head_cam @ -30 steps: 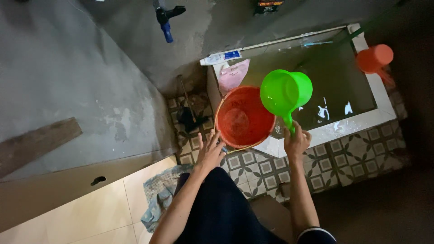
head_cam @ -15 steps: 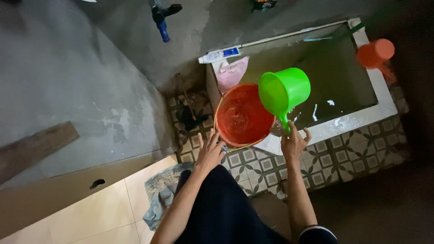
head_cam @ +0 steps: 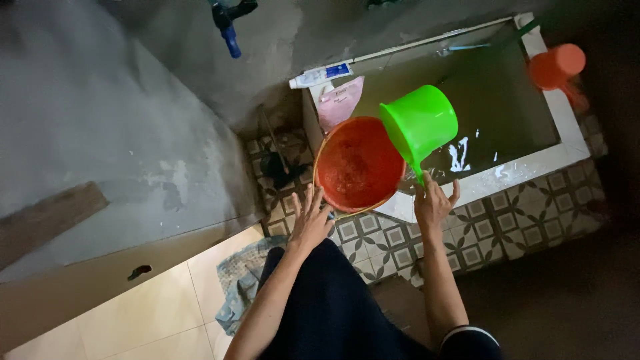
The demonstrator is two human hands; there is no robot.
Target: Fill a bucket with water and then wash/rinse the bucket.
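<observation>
White tube [head_cam: 320, 75] (blue label) behind pink pouch [head_cam: 340, 102].

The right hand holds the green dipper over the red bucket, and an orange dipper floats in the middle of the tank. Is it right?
Not quite. The head view shows the orange dipper at the tank's far right rim, not mid-water. The right hand does hold the green dipper over the red bucket.

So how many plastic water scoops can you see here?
2. A green scoop is held by the right hand over the orange bucket; an orange scoop sits on the water tank's far rim. Others may be hidden.
</observation>
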